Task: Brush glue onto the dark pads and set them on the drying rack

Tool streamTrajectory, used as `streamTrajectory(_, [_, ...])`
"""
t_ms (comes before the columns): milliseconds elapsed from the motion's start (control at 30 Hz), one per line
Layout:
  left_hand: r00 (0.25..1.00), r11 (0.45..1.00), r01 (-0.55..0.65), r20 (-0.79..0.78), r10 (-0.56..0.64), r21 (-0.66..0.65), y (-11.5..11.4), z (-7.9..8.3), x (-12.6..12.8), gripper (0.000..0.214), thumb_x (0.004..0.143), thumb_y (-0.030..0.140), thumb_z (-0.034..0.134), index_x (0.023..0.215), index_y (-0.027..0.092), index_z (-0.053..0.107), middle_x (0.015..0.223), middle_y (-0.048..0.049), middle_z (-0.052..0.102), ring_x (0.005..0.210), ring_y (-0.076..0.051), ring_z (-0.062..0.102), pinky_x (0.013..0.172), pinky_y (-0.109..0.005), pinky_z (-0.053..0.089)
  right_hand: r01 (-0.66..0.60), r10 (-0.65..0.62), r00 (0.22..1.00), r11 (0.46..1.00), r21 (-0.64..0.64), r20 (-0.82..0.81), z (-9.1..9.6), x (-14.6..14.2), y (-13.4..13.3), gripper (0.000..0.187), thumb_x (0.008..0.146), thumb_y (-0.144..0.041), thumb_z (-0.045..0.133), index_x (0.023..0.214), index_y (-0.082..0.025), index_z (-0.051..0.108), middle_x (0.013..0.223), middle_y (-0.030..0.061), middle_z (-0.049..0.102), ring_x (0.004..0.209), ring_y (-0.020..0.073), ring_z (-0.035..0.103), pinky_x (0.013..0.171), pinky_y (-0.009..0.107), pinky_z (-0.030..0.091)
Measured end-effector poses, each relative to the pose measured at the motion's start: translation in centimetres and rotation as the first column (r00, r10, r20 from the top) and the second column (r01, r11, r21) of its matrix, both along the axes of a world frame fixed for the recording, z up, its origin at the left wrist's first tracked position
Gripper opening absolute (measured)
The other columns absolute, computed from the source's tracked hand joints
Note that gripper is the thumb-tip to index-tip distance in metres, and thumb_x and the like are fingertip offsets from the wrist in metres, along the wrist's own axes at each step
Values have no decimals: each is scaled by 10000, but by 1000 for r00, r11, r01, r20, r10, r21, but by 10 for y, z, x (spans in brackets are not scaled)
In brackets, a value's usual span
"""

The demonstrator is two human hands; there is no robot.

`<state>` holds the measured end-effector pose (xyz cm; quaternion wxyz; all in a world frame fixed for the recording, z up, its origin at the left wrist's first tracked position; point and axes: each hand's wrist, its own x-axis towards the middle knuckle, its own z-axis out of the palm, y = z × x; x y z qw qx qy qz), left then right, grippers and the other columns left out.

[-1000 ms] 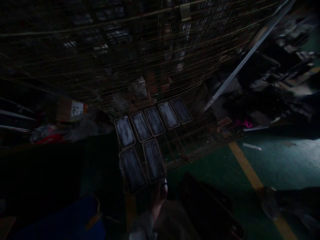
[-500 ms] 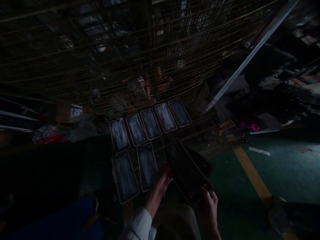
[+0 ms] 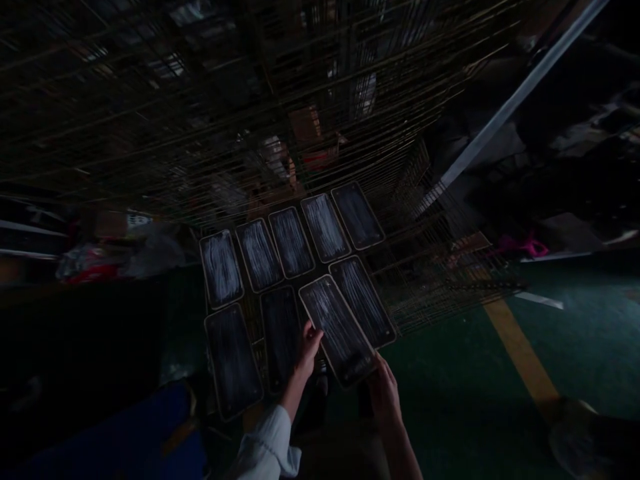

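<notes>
Between my two hands is a dark rectangular panel (image 3: 336, 330) with rounded corners, a pale rim and whitish streaks over its face. My left hand (image 3: 311, 343) grips its left long edge, and my right hand (image 3: 384, 383) grips its lower right corner. Just beyond it, partly covered by it, another streaked panel (image 3: 364, 300) lies on the wire rack. A darker panel (image 3: 280, 337) is beside my left hand, with one more panel (image 3: 234, 360) further left. Behind these, a row of several similar panels includes a brightly streaked panel (image 3: 325, 227).
A wire mesh rack (image 3: 430, 267) spreads around and above the panels. A grey metal bar (image 3: 520, 100) slants at the right. The green floor (image 3: 450, 393) carries a yellow stripe (image 3: 520, 353). At the lower left is a blue object (image 3: 130, 433); plastic bags (image 3: 155, 257) lie behind it.
The held panel has moved left and tilted so its streaked face shows. The panel that stuck out behind it now lies flat on the rack. Both hands have shifted left.
</notes>
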<state>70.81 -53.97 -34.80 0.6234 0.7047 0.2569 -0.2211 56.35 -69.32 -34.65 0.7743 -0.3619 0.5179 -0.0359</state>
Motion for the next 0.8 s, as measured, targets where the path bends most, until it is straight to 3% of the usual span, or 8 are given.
streamTrajectory(167, [1000,996,16,13,-17,84,22,-10,11,340,638,335,632,943,186,636,767,7,642,698,-140,580,659,-252,450,-30,16,995,989,146,95,2,-8,-20,501,751,-507,734,1138,-197,663,1222,88,690,1171,252,621,1016,358,492])
streamTrajectory(367, [999,976,20,44,-30,218,21,-28,23,262,642,273,595,891,198,627,736,13,629,662,-136,561,631,-246,437,-39,40,999,996,76,-17,-12,-5,-27,580,663,-507,803,1103,-171,632,1110,91,730,1035,267,687,891,359,555])
streamTrajectory(533, [997,939,8,72,-35,343,14,-34,29,179,668,244,602,843,210,579,670,26,595,621,-146,569,599,-254,433,-41,45,993,998,42,-108,-12,-6,-31,621,562,-490,864,1041,-153,654,1005,70,753,945,247,712,804,307,574])
streamTrajectory(700, [991,880,-11,123,-53,475,6,-33,29,355,695,202,614,1042,204,537,763,4,596,712,-180,605,725,-319,481,-35,49,976,997,68,-211,-12,-46,-28,647,460,-528,888,956,-167,681,899,56,770,864,251,724,727,311,582])
streamTrajectory(800, [987,850,-18,144,-68,526,3,-25,18,378,710,236,619,1074,191,526,885,-42,576,829,-214,601,839,-381,487,-66,79,969,996,62,-232,-9,-81,-28,620,429,-549,881,897,-183,705,864,60,772,843,269,723,693,334,579])
